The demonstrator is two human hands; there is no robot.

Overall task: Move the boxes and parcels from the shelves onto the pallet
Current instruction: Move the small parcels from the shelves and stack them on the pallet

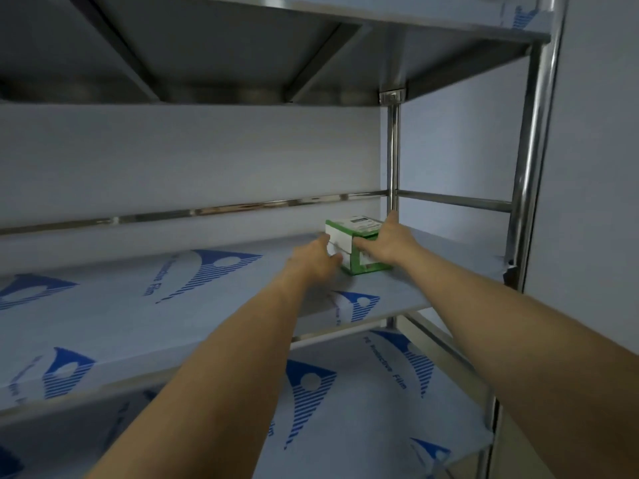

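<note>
With both arms stretched deep into the stainless-steel rack, the person has reached the one item visible on this level: a small green-and-white carton (356, 247) sitting near the back right corner of the middle shelf (173, 305), close to the rear upright post (393, 160). The left hand (316, 259) presses against the carton's white near-left face, fingers curled around its lower edge. The right hand (389, 245) lies over the top right side, thumb hooked onto the front and one finger pointing past the far corner. Both hands are closed on the carton, though motion blur leaves it unclear whether it has lifted off the shelf; it looks to be resting there.

The step in hand is the pickup from the shelf. The shelf is covered in blue-printed protective film, as is the lower shelf (363, 392) beneath, and neither shows any other parcel in view. The pallet is not visible here.

Next comes drawing the carton straight back toward the body, clear of the shelf above (242, 46), then turning to find the pallet. The carton looks light and rigid, so a two-sided squeeze should hold it; the long reach is the main strain.
</note>
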